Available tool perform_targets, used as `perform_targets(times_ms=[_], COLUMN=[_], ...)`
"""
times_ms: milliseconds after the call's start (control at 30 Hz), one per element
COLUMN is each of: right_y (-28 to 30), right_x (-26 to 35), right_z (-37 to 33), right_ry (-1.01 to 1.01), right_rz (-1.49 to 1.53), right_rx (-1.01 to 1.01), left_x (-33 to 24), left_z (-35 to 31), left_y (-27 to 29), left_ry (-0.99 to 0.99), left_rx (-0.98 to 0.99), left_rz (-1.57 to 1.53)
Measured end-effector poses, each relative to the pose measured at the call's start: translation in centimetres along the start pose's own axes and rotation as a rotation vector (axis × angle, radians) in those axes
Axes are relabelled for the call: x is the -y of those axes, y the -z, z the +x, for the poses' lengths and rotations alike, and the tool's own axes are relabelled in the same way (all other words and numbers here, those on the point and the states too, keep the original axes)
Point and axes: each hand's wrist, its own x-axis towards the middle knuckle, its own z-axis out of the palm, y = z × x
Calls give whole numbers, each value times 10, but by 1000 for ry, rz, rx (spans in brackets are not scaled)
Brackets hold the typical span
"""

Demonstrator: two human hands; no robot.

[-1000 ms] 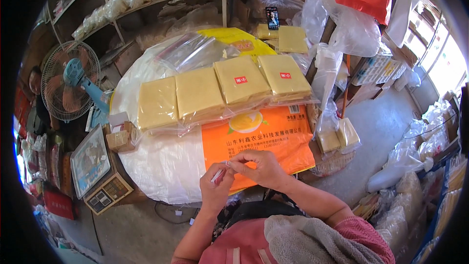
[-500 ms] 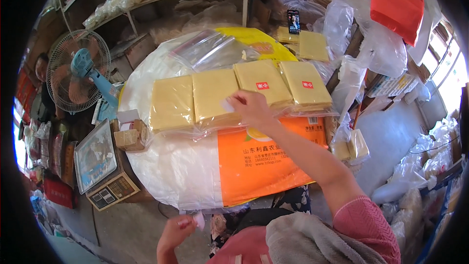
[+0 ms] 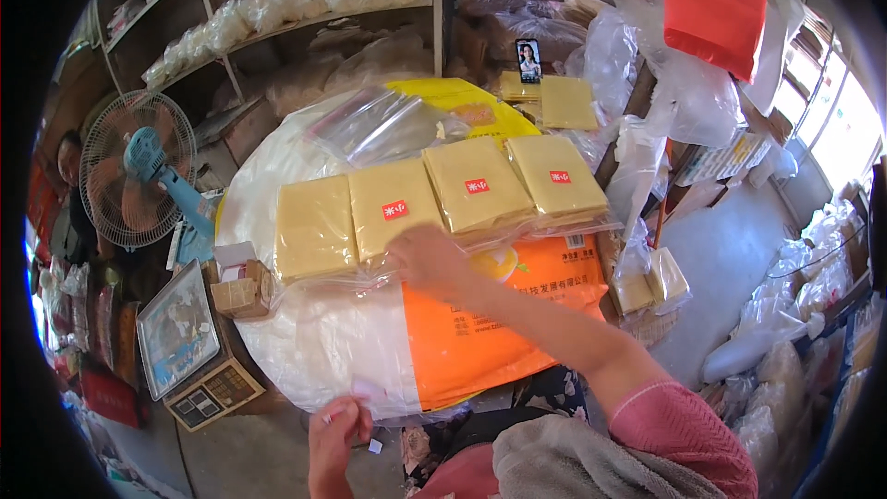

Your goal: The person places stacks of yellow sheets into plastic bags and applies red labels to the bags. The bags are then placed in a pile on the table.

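Four square, flat yellowish packs in clear plastic bags lie in a row across the covered table. The leftmost pack (image 3: 314, 222) has no label. A red label (image 3: 395, 211) is on the second pack (image 3: 374, 187), and the third pack (image 3: 471, 208) and fourth pack (image 3: 559, 199) carry red labels too. My right hand (image 3: 427, 261) is closed at the near edge of the second pack, its fingertips partly hidden. Low at the table's front edge, my left hand (image 3: 337, 430) pinches a small pale slip (image 3: 370, 389). A tiny white piece (image 3: 374, 446) shows just beside those fingers.
White, orange and yellow sacks (image 3: 499, 351) cover the table. Clear bags (image 3: 379, 125) lie behind the packs. On the left are a small carton (image 3: 242, 285), a scale (image 3: 178, 328) and a fan (image 3: 139, 166); a phone (image 3: 528, 62) stands at the back. Another person (image 3: 72, 162) is behind the fan.
The second pack now bears a red label. My right hand has moved down and left to its near edge. My left hand stays low near the table's front edge. The whole view has shifted slightly.
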Motion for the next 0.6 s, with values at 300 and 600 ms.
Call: perform_targets(times_ms=[300,600], right_y=[53,95], right_x=[72,86], right_z=[-96,-131], right_ry=[-501,-527], right_rz=[850,995], right_rx=[85,178], left_x=[-7,15], left_z=[27,13], left_y=[-113,-138], left_ry=[-400,-377], left_rx=[13,58], left_rz=[-507,-540])
